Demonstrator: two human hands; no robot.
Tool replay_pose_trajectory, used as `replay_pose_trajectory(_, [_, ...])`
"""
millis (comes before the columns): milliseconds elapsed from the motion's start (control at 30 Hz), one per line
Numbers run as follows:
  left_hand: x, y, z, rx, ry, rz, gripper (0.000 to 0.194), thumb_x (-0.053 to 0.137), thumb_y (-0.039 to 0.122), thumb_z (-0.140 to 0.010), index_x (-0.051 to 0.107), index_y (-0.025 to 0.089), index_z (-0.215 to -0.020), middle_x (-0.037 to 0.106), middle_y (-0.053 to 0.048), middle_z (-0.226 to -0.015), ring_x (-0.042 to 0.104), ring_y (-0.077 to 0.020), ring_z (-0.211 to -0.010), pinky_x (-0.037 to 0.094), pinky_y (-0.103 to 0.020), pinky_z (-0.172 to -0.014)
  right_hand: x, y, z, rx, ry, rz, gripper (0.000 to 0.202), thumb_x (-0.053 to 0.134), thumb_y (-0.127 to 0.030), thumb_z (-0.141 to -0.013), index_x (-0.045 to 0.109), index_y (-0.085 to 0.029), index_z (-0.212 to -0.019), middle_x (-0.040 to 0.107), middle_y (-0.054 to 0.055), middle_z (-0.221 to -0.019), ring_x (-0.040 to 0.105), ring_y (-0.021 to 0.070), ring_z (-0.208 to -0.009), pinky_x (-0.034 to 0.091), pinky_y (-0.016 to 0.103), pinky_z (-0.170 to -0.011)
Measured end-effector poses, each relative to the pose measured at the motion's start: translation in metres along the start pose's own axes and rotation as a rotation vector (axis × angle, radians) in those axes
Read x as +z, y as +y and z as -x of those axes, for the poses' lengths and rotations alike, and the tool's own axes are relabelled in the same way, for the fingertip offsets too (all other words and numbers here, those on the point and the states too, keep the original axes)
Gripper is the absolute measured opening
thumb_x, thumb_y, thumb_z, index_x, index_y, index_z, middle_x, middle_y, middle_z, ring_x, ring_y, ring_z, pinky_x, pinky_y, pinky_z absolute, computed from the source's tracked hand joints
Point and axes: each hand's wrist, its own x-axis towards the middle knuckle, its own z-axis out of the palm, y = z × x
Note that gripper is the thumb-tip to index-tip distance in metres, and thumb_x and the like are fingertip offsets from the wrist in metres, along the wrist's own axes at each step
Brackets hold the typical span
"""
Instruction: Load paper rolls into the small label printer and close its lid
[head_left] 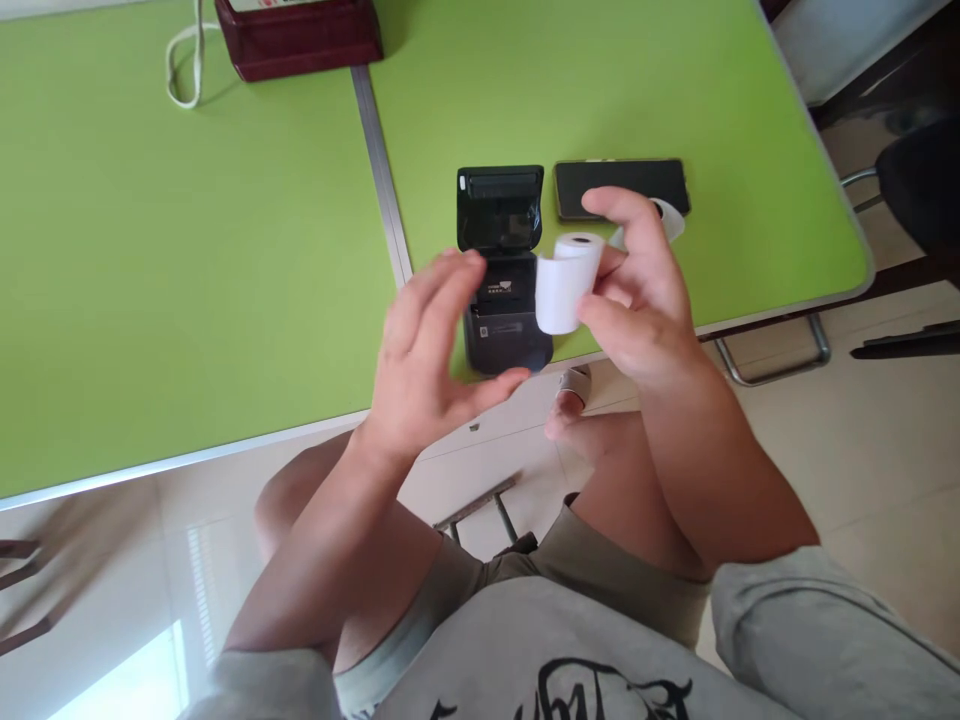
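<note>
My right hand holds a white paper roll between thumb and fingers, its loose end curling out to the left. Just left of it, a small black printer lies on the green table with its lid flipped up. My left hand is over the printer's left side, thumb and fingers spread apart, with nothing in it. Behind my right hand, a second white roll is partly hidden near a black phone.
A dark red box with a white cord stands at the table's far side. A metal strip crosses the green table. A black chair is at the right, and my legs are below the near edge.
</note>
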Motion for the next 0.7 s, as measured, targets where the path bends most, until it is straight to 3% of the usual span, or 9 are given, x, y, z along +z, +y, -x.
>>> replay_pose_trajectory(100, [-0.005, 0.015, -0.012, 0.033, -0.088, 0.027, 0.077, 0.051, 0.086, -0.092, 0.051, 0.036, -0.15, 0.058, -0.009, -0.155, 0.046, -0.0405, -0.154, 0.046, -0.065, -0.121, 0.013, -0.013, 0.006, 0.08, -0.124, -0.16, 0.067, 0.084, -0.049, -0.078, 0.045, -0.039, -0.132, 0.078, -0.004, -0.1, 0.075, 0.0178, -0.081, 0.062, 0.033, -0.065])
replay_pose_trajectory(200, [-0.006, 0.021, -0.015, 0.063, -0.032, 0.118, 0.059, 0.052, 0.074, -0.1, 0.059, 0.034, -0.142, 0.065, -0.008, -0.148, 0.06, -0.0337, -0.143, 0.055, -0.055, -0.114, 0.019, -0.019, 0.009, 0.146, -0.137, -0.16, 0.066, 0.085, -0.056, -0.077, 0.049, -0.038, -0.13, 0.077, -0.002, -0.118, 0.075, 0.0158, -0.081, 0.059, 0.027, -0.058])
replay_pose_trajectory(367, [0.0, 0.017, -0.009, -0.094, 0.022, 0.216, 0.064, 0.057, 0.075, -0.097, 0.058, 0.029, -0.141, 0.069, -0.01, -0.143, 0.068, -0.0302, -0.133, 0.06, -0.053, -0.11, 0.02, -0.022, 0.008, 0.134, -0.128, -0.049, 0.069, 0.086, -0.066, -0.073, 0.058, -0.035, -0.128, 0.07, 0.003, -0.136, 0.076, 0.0172, -0.091, 0.061, 0.028, -0.061])
replay_pose_trajectory(533, [0.007, 0.013, -0.007, -0.149, 0.0, 0.352, 0.062, 0.054, 0.074, -0.099, 0.058, 0.029, -0.141, 0.07, -0.011, -0.137, 0.072, -0.0299, -0.125, 0.065, -0.052, -0.102, 0.02, -0.013, 0.005, 0.144, -0.106, -0.007, 0.068, 0.084, -0.071, -0.072, 0.061, -0.035, -0.124, 0.073, -0.001, -0.121, 0.076, 0.0182, -0.095, 0.063, 0.032, -0.071])
replay_pose_trajectory(700, [0.002, 0.011, -0.012, -0.098, 0.025, 0.288, 0.056, 0.046, 0.072, -0.103, 0.066, 0.03, -0.134, 0.067, -0.01, -0.138, 0.066, -0.0303, -0.135, 0.063, -0.05, -0.104, 0.018, -0.003, 0.0, 0.194, -0.077, -0.135, 0.055, 0.082, -0.064, -0.078, 0.061, -0.036, -0.121, 0.076, -0.002, -0.103, 0.075, 0.019, -0.091, 0.065, 0.035, -0.076])
